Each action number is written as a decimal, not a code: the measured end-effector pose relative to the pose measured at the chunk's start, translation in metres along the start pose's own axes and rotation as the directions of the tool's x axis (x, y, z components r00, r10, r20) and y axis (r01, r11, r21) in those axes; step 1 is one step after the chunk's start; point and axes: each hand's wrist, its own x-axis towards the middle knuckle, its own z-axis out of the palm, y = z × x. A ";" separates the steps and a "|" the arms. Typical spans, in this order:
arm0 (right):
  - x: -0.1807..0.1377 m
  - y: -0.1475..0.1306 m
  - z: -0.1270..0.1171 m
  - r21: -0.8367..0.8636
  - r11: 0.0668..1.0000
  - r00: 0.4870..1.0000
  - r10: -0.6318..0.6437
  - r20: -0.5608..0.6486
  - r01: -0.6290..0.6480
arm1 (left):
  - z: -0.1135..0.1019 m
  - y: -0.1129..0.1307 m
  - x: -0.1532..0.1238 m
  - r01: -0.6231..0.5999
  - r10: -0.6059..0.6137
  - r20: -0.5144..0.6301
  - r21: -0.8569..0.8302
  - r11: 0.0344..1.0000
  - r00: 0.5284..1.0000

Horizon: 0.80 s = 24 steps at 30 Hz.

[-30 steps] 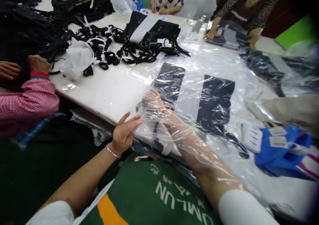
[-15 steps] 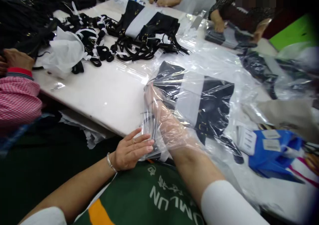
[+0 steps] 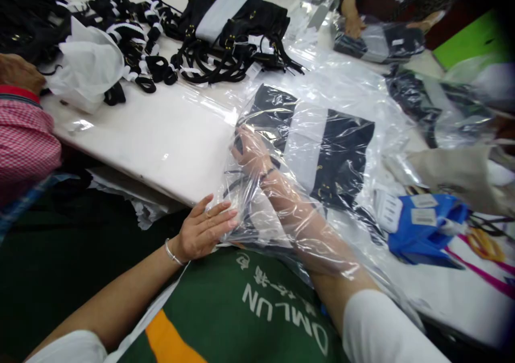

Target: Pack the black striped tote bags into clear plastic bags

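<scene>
A black bag with a grey band (image 3: 322,148) lies inside a clear plastic bag (image 3: 354,100) on the white table (image 3: 161,143). My right hand (image 3: 250,151) and forearm are pushed deep inside the plastic bag, the fingers curled at the black bag's near left corner; what they grip is veiled by plastic. My left hand (image 3: 205,229) rests flat with fingers stretched on the plastic bag's open edge near the table's front edge.
Black straps with white wraps (image 3: 161,57), a second black and grey bag (image 3: 225,20) and white tissue (image 3: 86,63) lie at the back left. A blue pouch with tags (image 3: 426,229) sits to the right. Other people's hands (image 3: 354,25) and a pink-checked sleeve (image 3: 24,138) work around the table.
My right hand has pushed further forward into the plastic bag after drawing back. My left hand shifted slightly along the bag's opening. The view has tilted down.
</scene>
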 end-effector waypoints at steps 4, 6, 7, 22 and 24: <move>-0.064 0.017 -0.001 -0.005 0.979 0.975 -0.203 0.095 0.205 | 0.002 -0.005 -0.027 0.224 -0.229 0.040 0.089 0.970 0.973; -0.075 0.025 0.008 0.021 0.981 0.974 -0.194 0.118 0.193 | 0.003 -0.005 -0.040 0.289 -0.294 0.060 0.085 0.954 0.954; -0.074 0.027 0.014 0.032 0.984 0.979 -0.177 0.104 0.175 | 0.004 -0.006 -0.045 0.297 -0.303 0.071 0.076 0.952 0.950; -0.155 0.036 -0.007 0.355 0.935 0.959 0.112 -0.261 -0.012 | -0.031 -0.036 -0.066 0.226 -0.320 0.239 0.351 0.909 0.917; -0.225 0.041 -0.021 0.530 0.835 0.895 0.341 -0.288 -0.148 | -0.040 -0.032 -0.066 0.251 -0.334 0.268 0.300 0.920 0.904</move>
